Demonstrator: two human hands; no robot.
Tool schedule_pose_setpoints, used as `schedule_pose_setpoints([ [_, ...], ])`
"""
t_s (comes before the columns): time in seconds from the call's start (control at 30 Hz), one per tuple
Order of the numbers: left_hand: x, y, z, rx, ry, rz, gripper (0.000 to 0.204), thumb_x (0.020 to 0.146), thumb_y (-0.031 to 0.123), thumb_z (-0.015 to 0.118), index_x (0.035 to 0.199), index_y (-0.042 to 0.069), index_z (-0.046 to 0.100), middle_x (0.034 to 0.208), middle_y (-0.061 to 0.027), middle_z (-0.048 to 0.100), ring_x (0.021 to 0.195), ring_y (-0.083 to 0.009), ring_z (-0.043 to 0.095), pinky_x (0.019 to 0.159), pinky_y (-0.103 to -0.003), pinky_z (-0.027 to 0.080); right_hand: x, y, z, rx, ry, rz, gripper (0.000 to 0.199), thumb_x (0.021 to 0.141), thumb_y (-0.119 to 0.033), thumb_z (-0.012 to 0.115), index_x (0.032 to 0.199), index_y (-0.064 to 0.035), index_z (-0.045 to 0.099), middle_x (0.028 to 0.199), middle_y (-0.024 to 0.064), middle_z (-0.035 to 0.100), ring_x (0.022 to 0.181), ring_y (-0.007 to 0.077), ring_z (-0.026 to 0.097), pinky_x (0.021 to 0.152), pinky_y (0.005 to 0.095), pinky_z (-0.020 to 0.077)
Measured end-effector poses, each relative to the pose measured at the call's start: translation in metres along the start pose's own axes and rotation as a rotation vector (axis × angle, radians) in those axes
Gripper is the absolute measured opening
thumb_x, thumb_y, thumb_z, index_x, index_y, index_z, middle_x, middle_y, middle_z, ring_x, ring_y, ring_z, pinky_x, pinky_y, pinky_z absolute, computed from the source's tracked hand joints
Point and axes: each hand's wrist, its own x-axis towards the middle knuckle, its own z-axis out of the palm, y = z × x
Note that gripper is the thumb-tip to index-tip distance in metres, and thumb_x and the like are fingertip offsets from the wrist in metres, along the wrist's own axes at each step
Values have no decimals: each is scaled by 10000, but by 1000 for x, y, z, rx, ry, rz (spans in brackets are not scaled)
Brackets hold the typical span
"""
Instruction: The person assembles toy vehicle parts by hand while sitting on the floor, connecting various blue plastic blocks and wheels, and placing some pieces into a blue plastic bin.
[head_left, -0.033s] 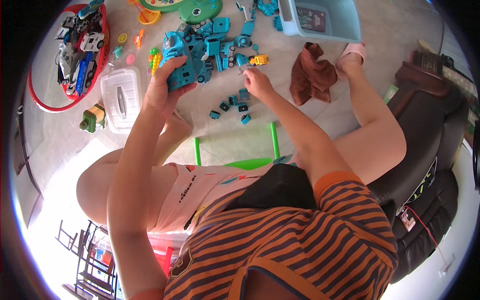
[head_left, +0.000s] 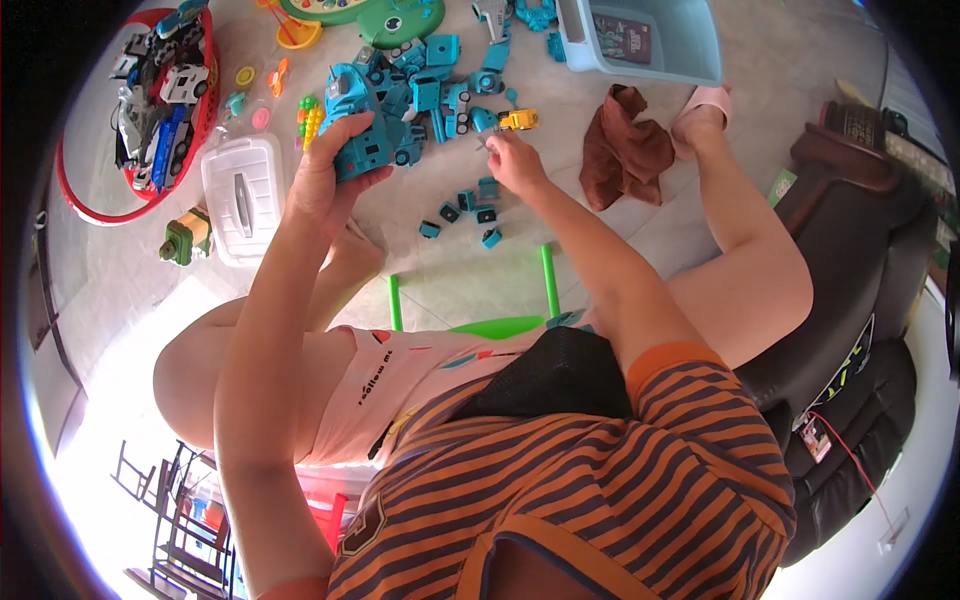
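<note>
the left hand [head_left: 325,180] is wrapped around a chunky teal toy vehicle [head_left: 358,125], fingers curled over its top and side, lifting it just above the pale floor [head_left: 640,110]. the right hand [head_left: 515,160] reaches out beside it with fingertips pinched on something very small and grey (too small to tell what), close to a little yellow toy car [head_left: 519,119]. between and beyond the hands lies a scatter of teal building pieces [head_left: 440,85], and a few small teal blocks [head_left: 470,210] sit nearer, just below the right wrist. to the left of the left hand stands a white lidded plastic box [head_left: 243,195], with a small green and yellow toy [head_left: 185,236] beside it and a red hoop [head_left: 90,205] ringing a pile of toy cars. a brown cloth [head_left: 625,150] lies crumpled to the right, near a light blue bin [head_left: 640,40] at the top edge.
</note>
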Motion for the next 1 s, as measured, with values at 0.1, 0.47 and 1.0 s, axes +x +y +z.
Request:
schedule_pose_setpoints([
  [0.1, -3, 0, -5, 1, 24, 1, 433, 722, 289, 615, 1067, 65, 479, 946, -73, 558, 833, -181, 539, 715, -333, 458, 17, -6, -5, -1, 278, 160, 119, 679, -100, 571, 756, -109, 481, 773, 72, 524, 703, 297, 539, 546, 398, 441],
  [0.47, -4, 4, -3, 21, 19, -2, 445, 721, 299, 610, 1073, 62, 477, 957, -74, 555, 832, -182, 539, 726, -330, 458, -13, 56, -53, -568, -275, 14, 377, 718, -98, 525, 1090, -54, 483, 1112, 144, 473, 1075, 305, 423, 794, 430, 428],
  [1.0, -4, 3, 1, 17, 36, 0, 453, 707, 285, 634, 1069, 64, 476, 950, -73, 552, 842, -181, 536, 717, -326, 464, 5, -19, -11, -324, -371, -84, 347, 752, -53, 484, 1093, -114, 469, 1047, 99, 457, 941, 249, 504, 741, 376, 464],
])
